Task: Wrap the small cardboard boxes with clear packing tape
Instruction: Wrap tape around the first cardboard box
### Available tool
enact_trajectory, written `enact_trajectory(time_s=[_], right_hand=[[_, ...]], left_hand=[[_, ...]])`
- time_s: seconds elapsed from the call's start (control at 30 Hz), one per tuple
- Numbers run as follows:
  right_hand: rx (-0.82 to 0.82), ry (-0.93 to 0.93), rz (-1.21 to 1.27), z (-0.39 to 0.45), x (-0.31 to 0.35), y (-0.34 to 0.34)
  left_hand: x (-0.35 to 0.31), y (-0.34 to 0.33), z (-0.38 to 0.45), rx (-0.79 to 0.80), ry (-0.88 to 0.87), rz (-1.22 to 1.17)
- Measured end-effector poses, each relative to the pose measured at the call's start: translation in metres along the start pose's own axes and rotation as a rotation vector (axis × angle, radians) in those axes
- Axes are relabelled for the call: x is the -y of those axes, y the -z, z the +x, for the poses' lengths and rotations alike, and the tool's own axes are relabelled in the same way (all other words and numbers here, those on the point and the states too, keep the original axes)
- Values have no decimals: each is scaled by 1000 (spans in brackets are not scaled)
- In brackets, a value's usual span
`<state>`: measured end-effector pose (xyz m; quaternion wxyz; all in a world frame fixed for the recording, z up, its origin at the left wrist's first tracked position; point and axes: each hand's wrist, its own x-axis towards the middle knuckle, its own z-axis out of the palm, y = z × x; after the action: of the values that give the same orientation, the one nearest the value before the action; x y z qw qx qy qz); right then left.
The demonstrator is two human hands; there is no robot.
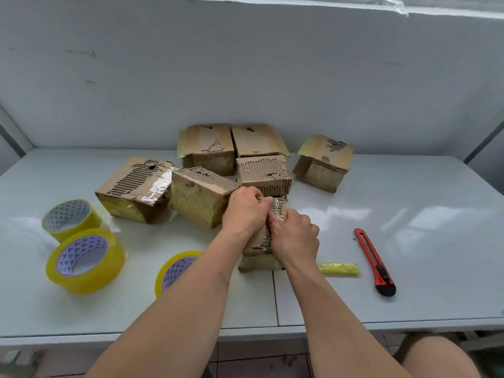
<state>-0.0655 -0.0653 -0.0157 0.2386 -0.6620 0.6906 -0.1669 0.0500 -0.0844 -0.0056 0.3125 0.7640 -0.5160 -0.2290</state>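
Observation:
A small worn cardboard box [259, 261] stands on the white table [409, 241] in front of me, mostly hidden by my hands. My left hand [245, 211] grips its top left side, fingers curled over the far edge. My right hand [296, 237] pinches a shiny strip of clear tape [278, 207] lying across the box's top. Several other torn cardboard boxes [201, 197] cluster behind it. Three yellowish rolls of clear packing tape sit at the left: the largest roll [84, 261], a second roll [69, 219] behind it, and a third roll [176, 270] partly hidden by my left forearm.
A red utility knife [375, 261] lies to the right of the box, and a crumpled yellow wad of tape [339, 268] lies between them. A grey wall rises behind the boxes. The table's front edge runs below my forearms; my knee shows at the bottom right.

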Motion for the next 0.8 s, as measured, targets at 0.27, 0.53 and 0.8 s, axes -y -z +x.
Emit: enact_trajectory(time_s=[0.27,0.53,0.8], right_hand=[[34,-102,182,-6,-15,0],[66,-173,386,-14,-17,0],[32,-214,708,-40,-22,14]], left_hand=[[7,-1,10,73,70,-64],[0,4,0,44,69,-62],[9,13,-17,35,178,-514]])
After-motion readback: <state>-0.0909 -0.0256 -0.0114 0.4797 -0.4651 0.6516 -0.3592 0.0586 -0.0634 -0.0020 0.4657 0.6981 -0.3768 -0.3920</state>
